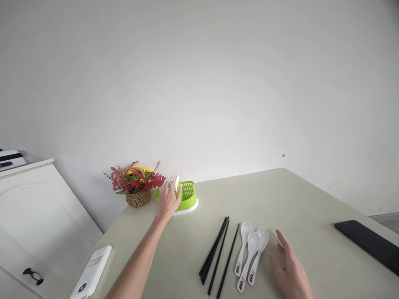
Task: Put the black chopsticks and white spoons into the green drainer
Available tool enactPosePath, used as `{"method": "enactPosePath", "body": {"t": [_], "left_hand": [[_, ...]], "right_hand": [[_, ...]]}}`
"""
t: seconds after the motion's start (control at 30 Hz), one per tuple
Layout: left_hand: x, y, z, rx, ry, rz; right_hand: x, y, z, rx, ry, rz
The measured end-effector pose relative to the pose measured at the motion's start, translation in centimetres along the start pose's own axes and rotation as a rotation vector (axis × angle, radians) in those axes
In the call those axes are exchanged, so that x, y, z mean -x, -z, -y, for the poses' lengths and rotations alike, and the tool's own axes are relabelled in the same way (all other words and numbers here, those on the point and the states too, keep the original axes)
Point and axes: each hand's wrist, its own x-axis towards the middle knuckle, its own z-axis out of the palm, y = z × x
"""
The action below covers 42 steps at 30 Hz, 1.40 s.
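Note:
At the back of the table stands a green and white plastic utensil holder (187, 202) with slotted sides. My left hand (168, 201) reaches out to it, with fingers over its raised white slotted part (173, 180) and thumb along the side; the palm hides some of the holder. My right hand (289, 268) hovers at the front right, fingers apart and nothing in it. Just left of that hand lie three white spoons (253, 243), handles toward me. Several black chopsticks (215, 251) rest beside the spoons, some bunched together and one lying apart.
A wicker basket of artificial flowers (139, 197) stands left of the holder, near the wall. A white device (93, 268) lies at the left table edge, a black flat object (369, 245) at the right. A white cabinet (40, 224) stands to the left.

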Motion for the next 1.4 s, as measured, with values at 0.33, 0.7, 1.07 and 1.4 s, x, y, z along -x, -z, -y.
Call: {"method": "enactPosePath", "body": {"t": [0.33,0.7,1.07,1.4], "left_hand": [[1.3,-0.2,-10.2,0.214,-0.181,0.116],[2.4,1.5,-18.3,0.346,-0.331,0.229],[3.4,3.4,-19.3,0.424,-0.469,0.290],[8.0,1.8,-11.9,0.540,-0.162,0.240]], "right_hand": [[-0.2,0.1,0.4,0.019,-0.026,0.012],[0.4,0.0,2.0,-0.025,-0.033,-0.027],[0.6,0.4,2.2,-0.007,-0.031,-0.026],[0.6,0.6,2.6,-0.024,-0.058,-0.038]]}}
